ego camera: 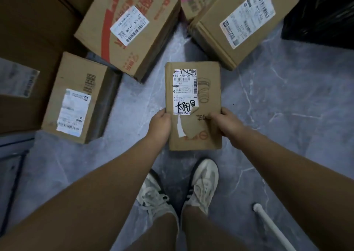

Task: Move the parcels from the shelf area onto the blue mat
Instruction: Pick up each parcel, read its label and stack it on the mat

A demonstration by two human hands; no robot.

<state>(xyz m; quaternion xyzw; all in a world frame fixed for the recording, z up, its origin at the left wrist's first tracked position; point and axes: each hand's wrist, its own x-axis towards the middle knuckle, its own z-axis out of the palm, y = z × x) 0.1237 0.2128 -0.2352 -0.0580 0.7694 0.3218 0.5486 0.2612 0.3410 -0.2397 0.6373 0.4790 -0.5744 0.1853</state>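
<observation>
A flat brown cardboard parcel with a torn white label and black handwriting is held out over the grey floor in front of me. My left hand grips its left edge near the lower end. My right hand grips its right edge, with fingers curled over the top face. More cardboard parcels lie on the floor beyond: one with red print, one with a white label at the left, and one at the upper right. No blue mat is in view.
A large brown box fills the far left. A black crate stands at the upper right. A white pole lies on the floor at the lower right. My two feet in white shoes stand on the grey marbled floor.
</observation>
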